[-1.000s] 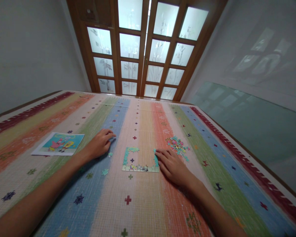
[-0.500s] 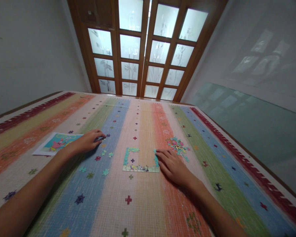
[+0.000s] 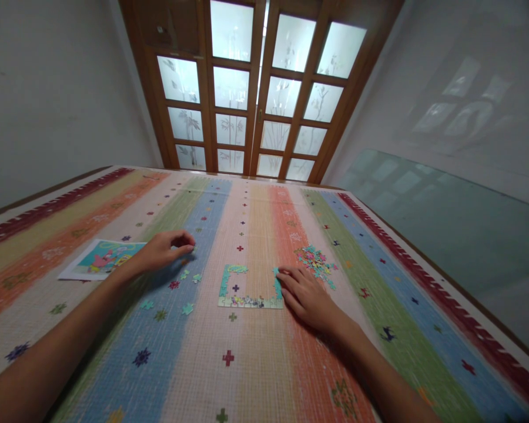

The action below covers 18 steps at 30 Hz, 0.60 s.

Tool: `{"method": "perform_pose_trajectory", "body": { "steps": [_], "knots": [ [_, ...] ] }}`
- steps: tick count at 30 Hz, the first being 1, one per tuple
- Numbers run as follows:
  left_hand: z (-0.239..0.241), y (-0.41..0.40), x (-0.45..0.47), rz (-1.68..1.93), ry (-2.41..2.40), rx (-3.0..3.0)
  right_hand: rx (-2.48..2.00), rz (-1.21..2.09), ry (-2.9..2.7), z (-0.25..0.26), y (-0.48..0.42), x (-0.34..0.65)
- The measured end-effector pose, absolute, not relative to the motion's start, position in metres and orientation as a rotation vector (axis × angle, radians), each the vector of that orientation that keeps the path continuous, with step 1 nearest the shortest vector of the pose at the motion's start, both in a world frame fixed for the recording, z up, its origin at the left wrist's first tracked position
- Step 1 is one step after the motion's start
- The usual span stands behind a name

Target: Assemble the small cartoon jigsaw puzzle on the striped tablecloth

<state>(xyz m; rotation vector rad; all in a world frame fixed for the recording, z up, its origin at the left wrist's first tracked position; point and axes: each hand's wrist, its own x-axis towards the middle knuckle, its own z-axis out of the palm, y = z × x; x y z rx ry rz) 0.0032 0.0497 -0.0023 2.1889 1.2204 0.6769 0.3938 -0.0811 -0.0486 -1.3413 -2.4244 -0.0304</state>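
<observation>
A partly joined jigsaw puzzle frame (image 3: 251, 304) lies flat on the cloth, with a bottom row, two sides and a short stretch of top edge. My right hand (image 3: 306, 296) rests palm down, open, its fingertips touching the frame's right side. To the left, my left hand (image 3: 170, 249) hovers just above the cloth, thumb and forefinger pinched on a small puzzle piece, mostly hidden by the fingertips. Below that hand lie several loose turquoise and green pieces, among them one puzzle piece (image 3: 187, 308).
A heap of puzzle pieces (image 3: 316, 260) lies beyond my right hand. The printed reference picture (image 3: 101, 258) is partly behind my left forearm. A striped cloth (image 3: 211, 364) covers the table; wooden glazed doors (image 3: 251, 117) stand beyond its far edge.
My left hand has lifted slightly off the cloth and moved a little right, its fingers now pinched on a puzzle piece. My right hand stays at the frame's right side.
</observation>
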Motion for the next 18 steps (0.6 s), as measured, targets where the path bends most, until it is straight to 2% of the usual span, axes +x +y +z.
{"method": "perform_pose_trajectory", "body": {
  "steps": [8,18],
  "knots": [
    [-0.013,0.023,0.078,0.754,0.919,2.046,-1.353,-0.024,-2.416,-0.049,-0.081,0.394],
    [-0.036,0.022,0.123,0.754,0.952,2.19,-1.387,-0.01,-2.438,-0.047,-0.083,0.392]
  ]
}}
